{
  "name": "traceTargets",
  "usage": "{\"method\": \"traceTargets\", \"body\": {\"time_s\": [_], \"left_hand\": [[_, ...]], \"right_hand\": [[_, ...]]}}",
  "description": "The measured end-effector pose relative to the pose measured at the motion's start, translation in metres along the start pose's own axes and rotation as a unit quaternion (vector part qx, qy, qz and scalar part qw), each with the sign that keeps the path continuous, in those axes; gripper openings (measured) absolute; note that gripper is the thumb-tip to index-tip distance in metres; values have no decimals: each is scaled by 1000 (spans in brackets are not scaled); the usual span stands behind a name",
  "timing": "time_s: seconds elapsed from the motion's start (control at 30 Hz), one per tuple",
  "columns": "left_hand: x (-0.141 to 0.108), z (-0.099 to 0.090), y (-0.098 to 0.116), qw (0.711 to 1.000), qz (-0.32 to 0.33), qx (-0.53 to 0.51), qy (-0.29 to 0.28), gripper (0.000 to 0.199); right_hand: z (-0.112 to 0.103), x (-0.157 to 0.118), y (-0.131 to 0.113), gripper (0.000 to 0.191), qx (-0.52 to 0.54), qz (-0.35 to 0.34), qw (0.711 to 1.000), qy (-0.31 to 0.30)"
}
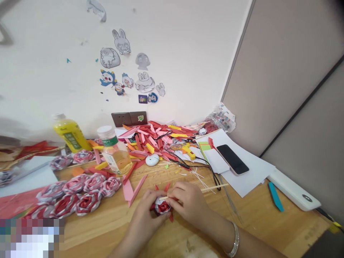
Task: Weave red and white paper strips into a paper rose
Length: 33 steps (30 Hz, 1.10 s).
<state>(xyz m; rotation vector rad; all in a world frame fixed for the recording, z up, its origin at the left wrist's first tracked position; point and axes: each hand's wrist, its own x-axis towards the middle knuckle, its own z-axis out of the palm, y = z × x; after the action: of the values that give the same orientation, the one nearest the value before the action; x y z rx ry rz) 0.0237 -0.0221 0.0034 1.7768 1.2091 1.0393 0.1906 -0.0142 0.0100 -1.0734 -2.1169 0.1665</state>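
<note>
Holding paper rose point(163, 207), hands point(147, 212) point(188, 200) curled inward

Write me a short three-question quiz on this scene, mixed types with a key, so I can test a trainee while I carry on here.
1. Multiple choice: the left hand holds a paper rose. What does the right hand hold?
A) a pair of scissors
B) a thin stick
C) a paintbrush

2. True or false: the phone lies screen up on white paper.

3. Fill in the gap: the handle of the glue gun is ____ in colour.

Key: 1 B; 2 true; 3 yellow
</note>
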Motion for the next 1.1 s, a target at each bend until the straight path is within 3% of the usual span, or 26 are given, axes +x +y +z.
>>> {"method": "traceTargets", "body": {"time_s": [0.5, 0.63, 0.8, 1.1], "left_hand": [[-2, 2, 0, 998, 38, 41, -25, 27], [-3, 4, 1, 998, 40, 53, -21, 25], [-3, 4, 3, 997, 34, 61, -21, 23], [-4, 4, 1, 998, 37, 55, -21, 23]], "right_hand": [[-4, 2, -6, 15, -18, 21, 999, -21], [-7, 1, -2, 13, -67, -65, 995, -40], [-13, 1, 2, 13, -161, -185, 966, -79], [-8, -2, 13, 11, -165, -206, 961, -86]]}}
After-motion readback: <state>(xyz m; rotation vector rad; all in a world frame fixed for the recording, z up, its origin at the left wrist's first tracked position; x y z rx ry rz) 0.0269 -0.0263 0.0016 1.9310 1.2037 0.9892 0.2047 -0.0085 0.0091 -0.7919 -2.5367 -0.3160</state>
